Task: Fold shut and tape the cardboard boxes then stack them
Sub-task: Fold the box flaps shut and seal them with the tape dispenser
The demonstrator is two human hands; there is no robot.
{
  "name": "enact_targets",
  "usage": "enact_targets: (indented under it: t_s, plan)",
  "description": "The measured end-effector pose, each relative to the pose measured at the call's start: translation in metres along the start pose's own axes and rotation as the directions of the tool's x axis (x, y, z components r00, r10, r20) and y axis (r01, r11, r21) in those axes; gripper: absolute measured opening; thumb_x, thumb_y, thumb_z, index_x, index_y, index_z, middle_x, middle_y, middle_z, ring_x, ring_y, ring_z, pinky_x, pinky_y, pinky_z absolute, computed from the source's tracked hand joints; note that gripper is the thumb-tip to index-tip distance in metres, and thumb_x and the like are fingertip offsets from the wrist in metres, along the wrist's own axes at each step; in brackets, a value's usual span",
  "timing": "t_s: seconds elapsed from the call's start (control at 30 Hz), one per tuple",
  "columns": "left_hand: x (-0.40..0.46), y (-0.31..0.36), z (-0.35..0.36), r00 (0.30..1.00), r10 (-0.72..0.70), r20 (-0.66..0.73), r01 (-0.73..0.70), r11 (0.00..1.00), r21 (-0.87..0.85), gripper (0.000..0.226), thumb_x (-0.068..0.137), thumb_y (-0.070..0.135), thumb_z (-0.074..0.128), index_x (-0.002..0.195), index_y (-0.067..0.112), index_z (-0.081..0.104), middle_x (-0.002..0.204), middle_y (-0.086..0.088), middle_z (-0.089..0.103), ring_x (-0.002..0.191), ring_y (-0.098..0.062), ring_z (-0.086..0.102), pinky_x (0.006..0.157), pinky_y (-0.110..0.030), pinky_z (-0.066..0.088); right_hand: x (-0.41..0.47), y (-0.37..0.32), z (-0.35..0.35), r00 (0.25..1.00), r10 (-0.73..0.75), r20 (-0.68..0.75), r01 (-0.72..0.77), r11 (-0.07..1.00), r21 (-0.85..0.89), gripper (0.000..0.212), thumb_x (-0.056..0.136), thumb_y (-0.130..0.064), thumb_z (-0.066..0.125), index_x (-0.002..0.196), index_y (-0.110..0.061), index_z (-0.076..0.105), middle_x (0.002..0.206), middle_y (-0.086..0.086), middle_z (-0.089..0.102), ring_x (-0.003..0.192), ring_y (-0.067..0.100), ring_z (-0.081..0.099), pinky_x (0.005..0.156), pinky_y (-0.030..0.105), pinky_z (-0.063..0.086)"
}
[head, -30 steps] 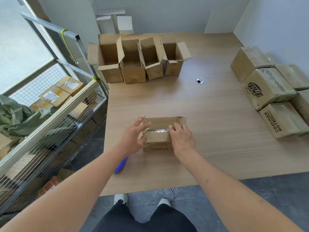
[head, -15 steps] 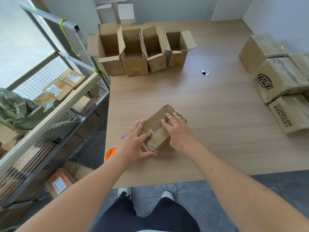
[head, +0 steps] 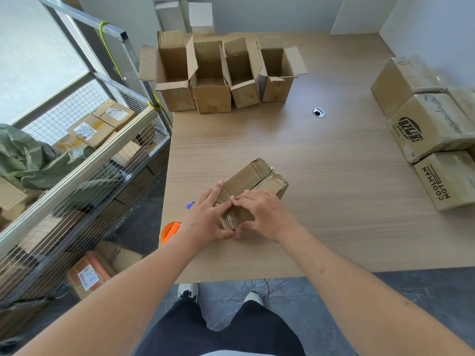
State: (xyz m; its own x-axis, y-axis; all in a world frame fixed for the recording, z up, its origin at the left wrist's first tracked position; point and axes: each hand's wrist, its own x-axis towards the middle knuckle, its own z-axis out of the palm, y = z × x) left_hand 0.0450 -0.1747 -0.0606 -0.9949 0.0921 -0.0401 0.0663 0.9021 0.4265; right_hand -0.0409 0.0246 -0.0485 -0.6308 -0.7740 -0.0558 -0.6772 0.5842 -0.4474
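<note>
A small closed cardboard box [head: 254, 179] lies slanted on the wooden table [head: 321, 201] near its front left, clear tape shining along its seam and near end. My left hand [head: 205, 219] lies on the box's near left end, fingers straight on top and thumb under the end. My right hand [head: 264, 214] covers the near right part, fingers pressing flat on the taped seam. An orange and blue tape dispenser [head: 171, 229] sits at the table's left edge, partly hidden by my left forearm.
Several open boxes [head: 218, 75] stand in a row at the table's far left. Closed, taped boxes [head: 431, 127] are piled at the right edge. A cable hole [head: 319, 112] is in the tabletop. A wire cage cart [head: 77, 160] with parcels stands left of the table.
The box has been turned from square-on to slanted. Both hands slid toward its near end, their fingertips now meeting over the tape.
</note>
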Motion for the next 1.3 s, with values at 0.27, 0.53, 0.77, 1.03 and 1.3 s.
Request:
enact_targets:
  t_s: [0.27,0.53,0.77,1.03,1.3]
  plan:
    - [-0.004,-0.002,-0.005,0.999,-0.016,0.031,0.017,1.0,-0.007,0.086,0.071,0.044,0.089,0.148,0.024,0.055,0.169,-0.015,0.016,0.147,-0.038,0.031,0.114,-0.052,0.039,-0.008,-0.001,0.012,0.951,-0.254,-0.176,0.198,0.938,-0.286,0.066,0.071,-0.027,0.089,0.131,-0.009,0.068,0.127,0.004,0.072,0.118,0.033,0.067,0.104,0.05,0.052]
    - [-0.008,-0.011,-0.018,0.994,-0.031,0.102,0.046,0.988,-0.15,0.085,0.067,0.052,0.09,0.143,0.027,0.06,0.16,-0.01,0.031,0.144,-0.032,0.037,0.116,-0.048,0.038,-0.01,0.017,0.013,0.989,-0.127,-0.072,0.123,0.991,-0.059,0.068,0.086,-0.013,0.078,0.149,-0.02,0.052,0.147,-0.002,0.058,0.145,0.023,0.045,0.125,0.045,0.026]
    - [-0.032,0.01,-0.003,0.989,-0.121,-0.082,0.113,0.989,-0.098,0.055,0.08,0.038,0.086,0.13,0.022,0.072,0.138,-0.017,0.05,0.115,-0.039,0.054,0.093,-0.052,0.054,-0.009,0.009,0.001,0.991,-0.091,0.099,0.096,0.994,-0.054,0.112,0.064,-0.077,0.075,0.157,-0.029,0.035,0.157,-0.004,0.046,0.155,0.015,0.019,0.129,0.042,0.006]
    - [-0.028,0.023,0.001,0.986,-0.131,-0.106,0.128,0.991,-0.03,0.045,0.091,0.04,0.074,0.133,0.026,0.068,0.134,-0.018,0.045,0.113,-0.037,0.05,0.09,-0.049,0.053,-0.012,0.006,0.005,0.986,-0.119,0.116,0.121,0.993,-0.014,0.075,0.092,-0.025,0.074,0.158,-0.023,0.036,0.163,-0.008,0.035,0.156,0.017,0.016,0.129,0.042,0.007]
    - [-0.017,0.006,-0.009,0.992,0.073,-0.099,-0.08,0.994,-0.069,0.037,0.082,0.038,0.085,0.112,0.017,0.081,0.148,-0.021,0.05,0.131,-0.043,0.054,0.107,-0.053,0.048,-0.018,0.012,0.005,0.991,-0.103,0.087,0.091,0.988,0.128,0.074,0.089,0.015,0.054,0.155,-0.018,0.042,0.165,-0.005,0.028,0.157,0.018,0.012,0.128,0.036,0.009]
